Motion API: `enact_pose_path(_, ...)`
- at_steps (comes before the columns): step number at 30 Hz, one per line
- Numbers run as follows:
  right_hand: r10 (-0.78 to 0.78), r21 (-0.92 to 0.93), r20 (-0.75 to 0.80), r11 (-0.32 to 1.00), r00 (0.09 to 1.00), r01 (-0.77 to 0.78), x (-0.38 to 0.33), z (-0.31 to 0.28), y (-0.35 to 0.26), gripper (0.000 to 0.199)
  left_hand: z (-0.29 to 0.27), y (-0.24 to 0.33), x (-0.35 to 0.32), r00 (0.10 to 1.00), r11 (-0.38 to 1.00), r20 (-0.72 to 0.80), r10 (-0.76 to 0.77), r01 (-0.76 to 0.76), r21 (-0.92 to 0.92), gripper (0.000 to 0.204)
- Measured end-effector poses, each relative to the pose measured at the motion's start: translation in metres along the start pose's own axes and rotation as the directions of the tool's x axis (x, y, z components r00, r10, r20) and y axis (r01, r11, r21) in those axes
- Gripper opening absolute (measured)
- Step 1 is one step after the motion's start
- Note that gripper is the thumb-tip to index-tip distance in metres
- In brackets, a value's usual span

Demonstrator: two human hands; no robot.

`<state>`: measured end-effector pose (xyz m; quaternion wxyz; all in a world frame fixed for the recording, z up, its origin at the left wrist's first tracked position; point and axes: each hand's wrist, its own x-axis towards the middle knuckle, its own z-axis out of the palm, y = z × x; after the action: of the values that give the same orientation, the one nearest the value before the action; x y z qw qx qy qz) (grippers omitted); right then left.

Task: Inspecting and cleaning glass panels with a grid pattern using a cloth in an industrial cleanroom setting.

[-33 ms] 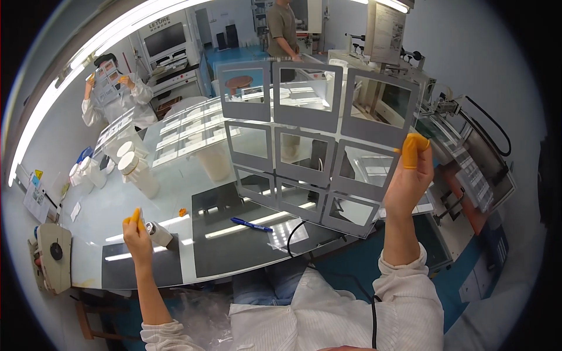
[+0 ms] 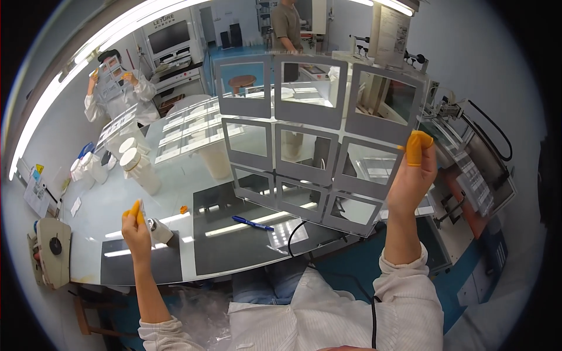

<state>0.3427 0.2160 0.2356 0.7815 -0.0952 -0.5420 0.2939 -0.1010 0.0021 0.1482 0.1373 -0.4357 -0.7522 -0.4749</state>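
My right hand (image 2: 413,175), with orange finger cots on its fingertips, holds up a large clear sheet (image 2: 310,131) by its right edge. The sheet carries a three-by-three grid of grey-framed windows and hangs tilted over the glossy table (image 2: 234,240). My left hand (image 2: 136,225), also wearing orange cots, hovers low at the left over the table with thumb and fingers pinched together; whether anything is between them cannot be made out. A small white cylinder (image 2: 161,230) lies just right of that hand.
A blue pen (image 2: 252,223), a small orange bit (image 2: 183,209) and a black cable (image 2: 291,237) lie on the table. White containers (image 2: 140,169) stand at the left, more framed sheets (image 2: 187,126) behind. A co-worker (image 2: 117,85) stands back left, another person (image 2: 287,26) behind, a machine (image 2: 474,175) at right.
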Motion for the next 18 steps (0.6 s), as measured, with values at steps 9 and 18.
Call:
enact_pose_path(9, 0.137, 0.184, 0.080, 0.971, 0.987, -0.150, 0.026, 0.021, -0.008, 0.020, 0.001, 0.093, 0.044, 0.927, 0.438, 0.368, -0.080, 0.364, -0.822, 0.034)
enact_pose_path(18, 0.174, 0.235, 0.194, 0.947, 0.966, -0.218, 0.024, 0.044, -0.015, 0.018, 0.046, 0.137, 0.059, 0.865, 0.083, 0.236, 0.442, 0.222, -0.971, 0.031)
